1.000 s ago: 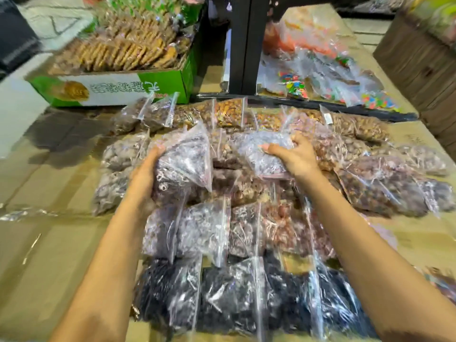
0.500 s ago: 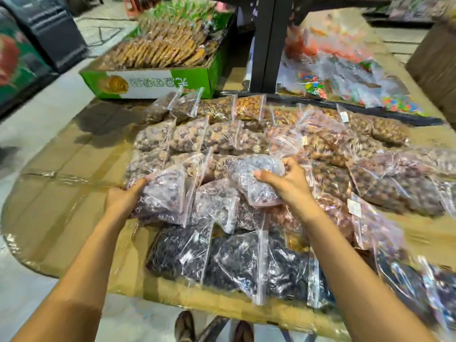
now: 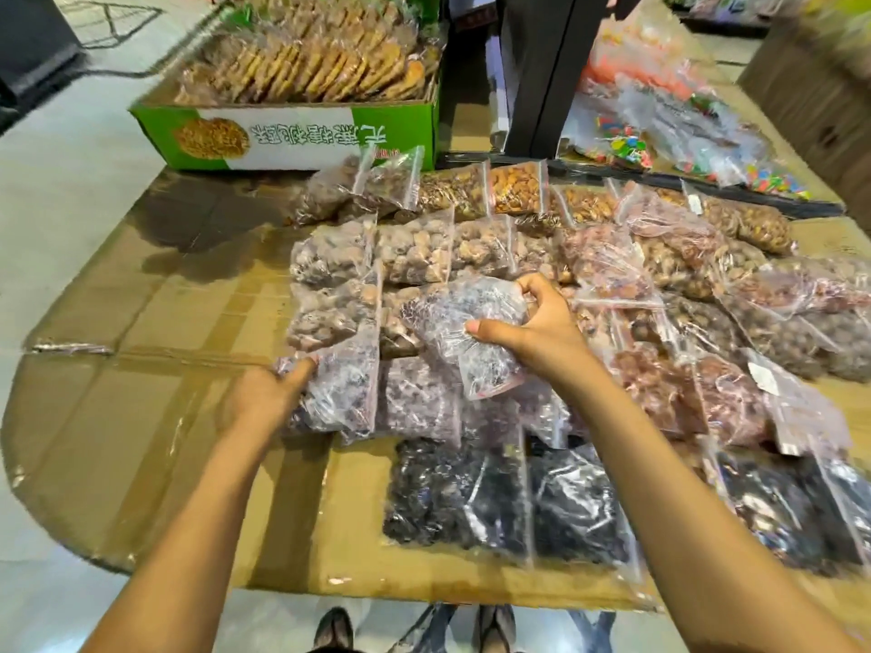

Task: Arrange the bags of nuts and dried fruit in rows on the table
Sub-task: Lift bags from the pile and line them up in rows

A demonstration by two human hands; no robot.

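Two clear zip bags were in your grip. Your left hand held the edge of a purplish fruit bag lying at the left end of its row on the cardboard-covered bench. Your right hand was clamped on a second purplish bag, raised over the rows of nut bags. Black dried fruit bags filled the nearest row. Behind stood a green box of biscuits; its Chinese lettering faced you upside down and could not be read. A white label on a bag to the right was too small to read.
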